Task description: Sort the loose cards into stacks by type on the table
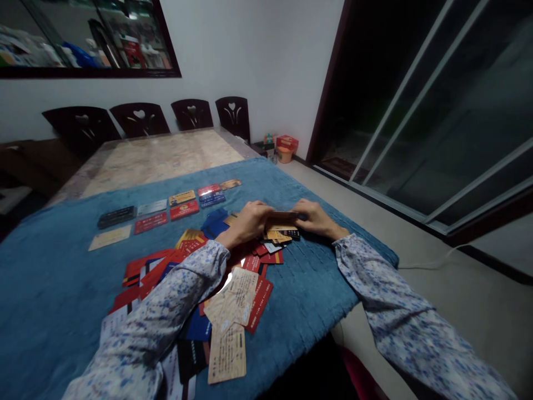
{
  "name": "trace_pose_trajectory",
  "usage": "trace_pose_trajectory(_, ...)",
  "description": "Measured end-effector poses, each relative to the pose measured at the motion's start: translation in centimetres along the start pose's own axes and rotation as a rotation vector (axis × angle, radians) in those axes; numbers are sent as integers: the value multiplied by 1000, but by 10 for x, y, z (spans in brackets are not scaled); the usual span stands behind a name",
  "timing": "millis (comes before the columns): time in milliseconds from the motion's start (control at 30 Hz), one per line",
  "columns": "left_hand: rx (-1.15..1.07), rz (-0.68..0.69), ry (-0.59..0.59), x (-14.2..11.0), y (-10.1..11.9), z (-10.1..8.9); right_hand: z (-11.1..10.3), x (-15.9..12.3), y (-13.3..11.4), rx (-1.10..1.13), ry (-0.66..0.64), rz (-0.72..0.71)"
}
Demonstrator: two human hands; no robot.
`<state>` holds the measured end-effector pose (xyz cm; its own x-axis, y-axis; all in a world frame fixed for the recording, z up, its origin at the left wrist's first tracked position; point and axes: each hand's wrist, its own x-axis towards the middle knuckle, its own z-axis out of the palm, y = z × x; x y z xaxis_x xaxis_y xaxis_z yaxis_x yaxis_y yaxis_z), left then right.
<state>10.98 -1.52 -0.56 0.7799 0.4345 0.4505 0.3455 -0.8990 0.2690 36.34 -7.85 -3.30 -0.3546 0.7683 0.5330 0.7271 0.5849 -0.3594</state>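
My left hand (249,221) and my right hand (315,218) meet over the blue cloth (58,289), fingers curled round the two ends of a brown-and-gold card (282,216) held just above a small stack of cards (280,235). A loose heap of red, blue, black and tan cards (233,303) spreads from under my left forearm toward the near edge. Beyond my hands, two rows of cards (166,210) lie laid out flat side by side. Both arms wear a floral long sleeve.
The cloth covers the near end of a long table (158,155); several dark chairs (141,118) stand along its far side. A sliding glass door (437,122) is on the right. Red and orange containers (286,148) sit on the floor by the wall.
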Motion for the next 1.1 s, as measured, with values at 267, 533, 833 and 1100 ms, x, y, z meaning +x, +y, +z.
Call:
trace_pose_trajectory(267,-12,-20,20,0,0,2,0,0,5,-15,14,13)
trace_pose_trajectory(533,-34,-50,35,-1,-4,3,-3,2,0,18,176,17)
trace_pose_trajectory(833,-20,-73,-20,-1,-4,5,-6,4,-14,110,244,45)
trace_pose_trajectory(1100,0,-54,-56,-1,-5,9,6,7,-15,152,337,88)
